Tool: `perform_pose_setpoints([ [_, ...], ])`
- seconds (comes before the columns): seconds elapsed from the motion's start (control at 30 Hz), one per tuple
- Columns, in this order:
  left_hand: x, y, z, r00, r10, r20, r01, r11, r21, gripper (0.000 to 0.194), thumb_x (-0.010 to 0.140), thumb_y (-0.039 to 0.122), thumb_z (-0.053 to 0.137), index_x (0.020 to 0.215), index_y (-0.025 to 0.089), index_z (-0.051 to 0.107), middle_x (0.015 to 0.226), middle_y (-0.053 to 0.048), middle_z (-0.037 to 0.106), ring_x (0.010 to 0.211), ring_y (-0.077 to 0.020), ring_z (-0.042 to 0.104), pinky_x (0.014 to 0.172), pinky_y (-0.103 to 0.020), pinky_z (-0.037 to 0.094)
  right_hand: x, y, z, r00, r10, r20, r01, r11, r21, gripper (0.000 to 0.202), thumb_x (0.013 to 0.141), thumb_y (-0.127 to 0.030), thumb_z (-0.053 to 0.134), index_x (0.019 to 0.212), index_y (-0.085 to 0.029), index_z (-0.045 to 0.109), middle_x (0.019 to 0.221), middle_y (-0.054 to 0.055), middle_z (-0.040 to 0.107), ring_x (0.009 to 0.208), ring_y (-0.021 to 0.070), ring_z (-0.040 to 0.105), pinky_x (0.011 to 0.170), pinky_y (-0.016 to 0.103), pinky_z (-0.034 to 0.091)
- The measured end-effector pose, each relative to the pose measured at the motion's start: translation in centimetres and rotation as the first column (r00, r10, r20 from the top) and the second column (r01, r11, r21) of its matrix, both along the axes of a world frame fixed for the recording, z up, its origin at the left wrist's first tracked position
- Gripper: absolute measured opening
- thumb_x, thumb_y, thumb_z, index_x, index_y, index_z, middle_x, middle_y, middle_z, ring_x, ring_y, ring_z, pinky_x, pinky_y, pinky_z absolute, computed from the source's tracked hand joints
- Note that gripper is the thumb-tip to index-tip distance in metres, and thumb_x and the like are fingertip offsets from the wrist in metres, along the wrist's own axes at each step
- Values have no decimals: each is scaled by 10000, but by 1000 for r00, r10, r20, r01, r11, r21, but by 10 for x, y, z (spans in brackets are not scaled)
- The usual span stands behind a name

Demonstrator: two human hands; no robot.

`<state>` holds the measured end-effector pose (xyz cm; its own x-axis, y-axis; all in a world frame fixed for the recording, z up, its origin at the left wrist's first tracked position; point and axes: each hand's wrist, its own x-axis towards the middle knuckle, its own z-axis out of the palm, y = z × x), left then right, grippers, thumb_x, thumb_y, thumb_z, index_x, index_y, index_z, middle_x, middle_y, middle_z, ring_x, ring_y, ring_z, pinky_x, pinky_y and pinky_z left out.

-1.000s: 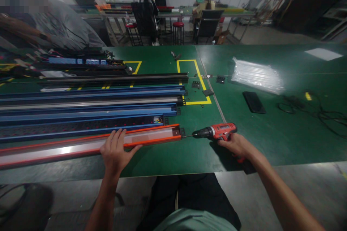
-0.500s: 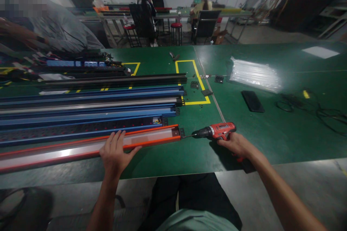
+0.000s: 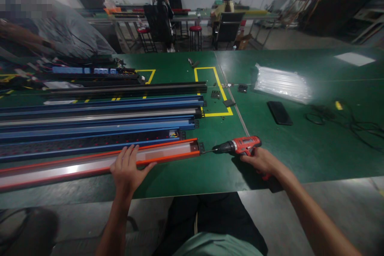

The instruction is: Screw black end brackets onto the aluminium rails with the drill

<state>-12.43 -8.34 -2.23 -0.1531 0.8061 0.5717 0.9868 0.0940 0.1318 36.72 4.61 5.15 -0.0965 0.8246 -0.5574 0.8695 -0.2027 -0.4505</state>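
Note:
A long orange metal channel (image 3: 168, 153) with a pale strip inside lies along the near side of the green table. My left hand (image 3: 127, 172) grips it, fingers over the top and thumb along the near edge. At its right end is a black end cap (image 3: 201, 148). My right hand (image 3: 264, 162) is wrapped round the handle of a red and black cordless drill (image 3: 246, 145), held level and pointing left. Its long thin bit reaches the end cap; whether it sits in a screw is too small to tell.
Several blue and black channels (image 3: 180, 122) lie behind the orange one. Small black caps (image 3: 215, 94), a black phone-like slab (image 3: 279, 112), a clear plastic-wrapped bundle (image 3: 282, 83) and dark cables (image 3: 354, 122) rest on the table (image 3: 324, 156). A co-worker (image 3: 75, 34) stands at the far left.

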Motion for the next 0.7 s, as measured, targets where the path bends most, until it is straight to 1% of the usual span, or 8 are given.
perform_pose_setpoints([
  [0.1,0,0,0,1000,7,23,-7,1000,-12,870,825,753,639,1443,149,543,1371,-231,642,1348,-451,521,1101,-582,327,-1,-1,2,1000,-11,-4,11,1000,-14,305,834,-476,658,708,-231,527,596,-1,589,491,151,569,476,269,405],
  [0.3,0,1,2,1000,5,-8,-5,1000,3,873,818,771,634,1413,136,565,1303,-232,670,1311,-446,551,1079,-562,353,1,0,0,1000,17,-8,-17,1000,8,311,845,-467,645,686,-220,543,606,9,595,501,140,536,481,271,393],
  [0.5,0,1,2,999,7,33,-7,1000,-13,861,816,755,650,1427,156,557,1320,-230,656,1328,-451,535,1082,-572,344,3,0,-2,1000,7,-5,-7,1000,-1,327,850,-479,653,690,-223,527,594,1,578,496,135,528,472,257,382],
  [0.7,1,0,1,1000,10,11,-10,1000,-19,871,830,760,629,1431,134,552,1318,-243,653,1328,-457,531,1067,-573,351,1,-1,3,1000,26,2,-26,1000,17,301,875,-444,632,698,-218,540,606,7,579,514,136,525,483,249,375],
])
